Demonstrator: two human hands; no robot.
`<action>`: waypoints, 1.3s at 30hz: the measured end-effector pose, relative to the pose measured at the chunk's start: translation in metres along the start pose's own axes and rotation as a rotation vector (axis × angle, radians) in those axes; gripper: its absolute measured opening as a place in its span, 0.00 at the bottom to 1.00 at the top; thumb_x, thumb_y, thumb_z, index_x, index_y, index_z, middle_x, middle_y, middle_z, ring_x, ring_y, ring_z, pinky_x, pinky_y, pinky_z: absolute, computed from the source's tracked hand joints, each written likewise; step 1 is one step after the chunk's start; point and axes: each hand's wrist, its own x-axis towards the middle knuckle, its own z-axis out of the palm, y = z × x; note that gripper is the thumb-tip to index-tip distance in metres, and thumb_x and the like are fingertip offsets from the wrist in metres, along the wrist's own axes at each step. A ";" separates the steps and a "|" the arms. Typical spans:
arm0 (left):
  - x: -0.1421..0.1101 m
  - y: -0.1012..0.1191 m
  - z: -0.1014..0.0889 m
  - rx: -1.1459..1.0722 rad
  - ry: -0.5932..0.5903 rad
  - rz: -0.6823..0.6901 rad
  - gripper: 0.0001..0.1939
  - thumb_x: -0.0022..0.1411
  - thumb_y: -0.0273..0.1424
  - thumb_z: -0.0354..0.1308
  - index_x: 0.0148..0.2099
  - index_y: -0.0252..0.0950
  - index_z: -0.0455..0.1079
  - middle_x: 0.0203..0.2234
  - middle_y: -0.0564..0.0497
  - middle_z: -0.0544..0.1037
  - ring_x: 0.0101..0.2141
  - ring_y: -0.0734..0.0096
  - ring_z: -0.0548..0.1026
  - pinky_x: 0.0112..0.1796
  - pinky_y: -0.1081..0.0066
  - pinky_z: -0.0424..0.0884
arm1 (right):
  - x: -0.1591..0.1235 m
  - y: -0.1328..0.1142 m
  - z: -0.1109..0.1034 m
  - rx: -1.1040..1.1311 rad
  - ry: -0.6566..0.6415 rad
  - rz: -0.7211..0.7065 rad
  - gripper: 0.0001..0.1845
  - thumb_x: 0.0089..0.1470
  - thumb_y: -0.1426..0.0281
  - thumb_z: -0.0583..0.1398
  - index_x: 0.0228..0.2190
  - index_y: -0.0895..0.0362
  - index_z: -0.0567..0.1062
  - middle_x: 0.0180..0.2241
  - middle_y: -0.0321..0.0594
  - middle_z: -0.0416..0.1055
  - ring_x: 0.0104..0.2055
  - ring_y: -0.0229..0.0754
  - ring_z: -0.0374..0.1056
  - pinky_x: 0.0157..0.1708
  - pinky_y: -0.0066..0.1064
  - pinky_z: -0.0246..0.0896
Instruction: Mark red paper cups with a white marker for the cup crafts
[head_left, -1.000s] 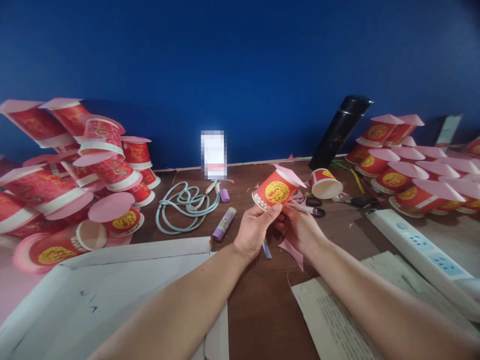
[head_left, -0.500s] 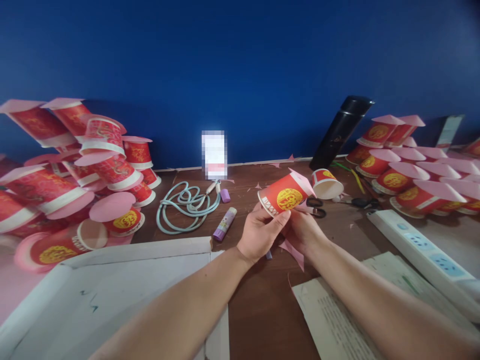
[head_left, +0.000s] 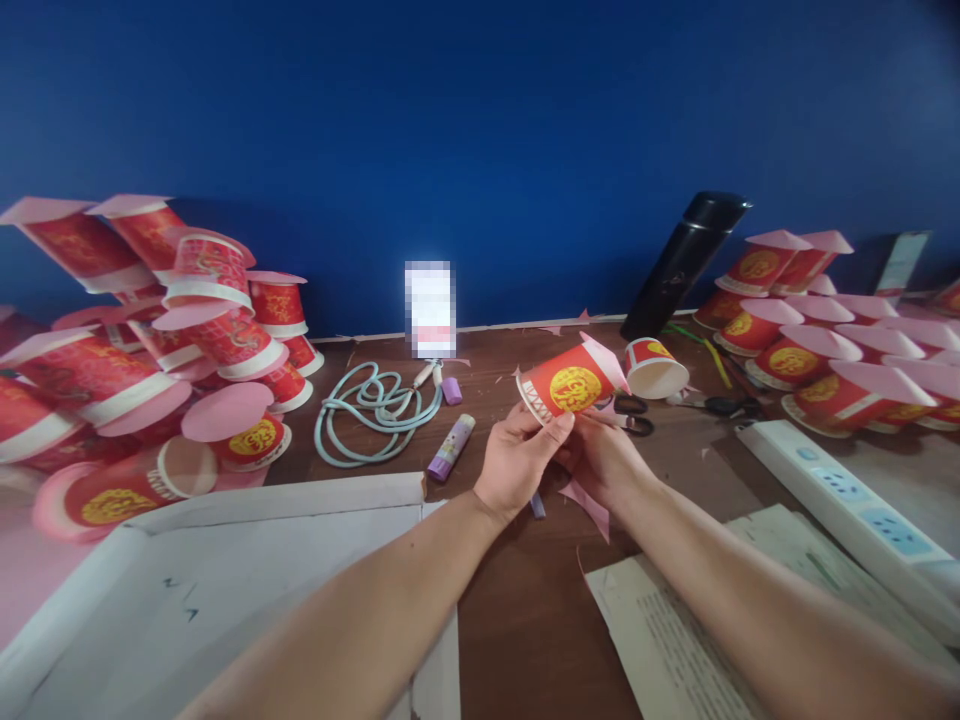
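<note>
A red paper cup (head_left: 576, 385) with a gold emblem and a pink paper piece (head_left: 604, 362) on its base is held above the table, tilted on its side. My left hand (head_left: 525, 450) grips it near the white rim, thumb across the front. My right hand (head_left: 600, 450) is closed at the cup's lower right; its fingertips are hidden behind the cup and the left hand. Beyond the right hand, black scissor handles (head_left: 637, 424) show on the table. Another red cup (head_left: 657, 368) lies on its side farther back. A pink paper scrap (head_left: 589, 508) is below my hands.
Stacks of pink-topped red cups stand left (head_left: 225, 340) and right (head_left: 795, 360). A glue stick (head_left: 451, 448), its purple cap (head_left: 451, 390) and a coiled cable (head_left: 360, 420) lie left of my hands. A black flask (head_left: 682, 265), power strip (head_left: 847, 490), cardboard (head_left: 675, 620) and white box (head_left: 255, 580) surround them.
The held cup has shifted slightly right and tipped further, its pink-topped end now pointing more to the right. Both hands have moved with it and keep hold.
</note>
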 end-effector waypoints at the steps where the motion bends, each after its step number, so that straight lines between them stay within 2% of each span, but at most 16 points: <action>1: 0.002 -0.001 -0.001 -0.031 0.007 -0.034 0.13 0.47 0.39 0.66 0.32 0.34 0.77 0.27 0.49 0.76 0.28 0.70 0.72 0.32 0.69 0.68 | 0.000 -0.001 0.000 -0.006 -0.007 0.006 0.12 0.36 0.74 0.66 0.22 0.53 0.67 0.17 0.30 0.63 0.18 0.33 0.58 0.16 0.26 0.54; 4: 0.006 -0.003 -0.004 -0.086 0.011 -0.080 0.17 0.49 0.42 0.64 0.32 0.33 0.74 0.20 0.52 0.72 0.23 0.75 0.70 0.27 0.72 0.65 | -0.001 -0.001 0.000 -0.010 -0.045 0.026 0.11 0.39 0.73 0.65 0.25 0.53 0.67 0.17 0.29 0.62 0.17 0.30 0.57 0.16 0.23 0.53; 9: 0.010 -0.006 -0.006 -0.210 0.037 -0.123 0.18 0.49 0.43 0.64 0.32 0.31 0.71 0.19 0.53 0.70 0.21 0.77 0.69 0.25 0.75 0.63 | -0.002 -0.001 0.001 -0.019 -0.060 0.062 0.11 0.40 0.73 0.64 0.26 0.55 0.66 0.17 0.31 0.65 0.18 0.30 0.59 0.16 0.21 0.51; 17: 0.015 -0.002 -0.010 -0.383 0.124 -0.179 0.14 0.49 0.37 0.64 0.33 0.32 0.69 0.20 0.55 0.70 0.21 0.82 0.67 0.24 0.79 0.62 | -0.003 -0.001 -0.002 -0.051 -0.063 0.127 0.12 0.42 0.70 0.64 0.29 0.55 0.66 0.18 0.29 0.63 0.16 0.29 0.55 0.13 0.21 0.48; 23: 0.018 0.000 -0.012 -0.441 0.127 -0.186 0.11 0.52 0.35 0.62 0.31 0.31 0.69 0.19 0.55 0.69 0.20 0.83 0.66 0.22 0.80 0.62 | -0.003 0.001 -0.003 -0.078 -0.045 0.144 0.12 0.43 0.69 0.64 0.30 0.55 0.68 0.20 0.30 0.64 0.17 0.29 0.55 0.14 0.21 0.50; 35: 0.023 -0.001 -0.017 -0.500 0.173 -0.185 0.09 0.52 0.32 0.62 0.31 0.31 0.68 0.19 0.55 0.69 0.19 0.84 0.66 0.20 0.82 0.62 | -0.003 0.004 -0.004 -0.124 -0.048 0.078 0.15 0.43 0.69 0.64 0.35 0.54 0.69 0.23 0.31 0.65 0.18 0.29 0.55 0.15 0.21 0.50; 39: 0.022 -0.003 -0.016 -0.460 0.190 -0.166 0.10 0.50 0.32 0.64 0.33 0.32 0.68 0.21 0.55 0.70 0.20 0.84 0.66 0.21 0.82 0.62 | 0.000 0.003 -0.006 -0.202 0.000 -0.030 0.17 0.43 0.67 0.65 0.37 0.54 0.69 0.25 0.32 0.68 0.19 0.29 0.57 0.15 0.20 0.49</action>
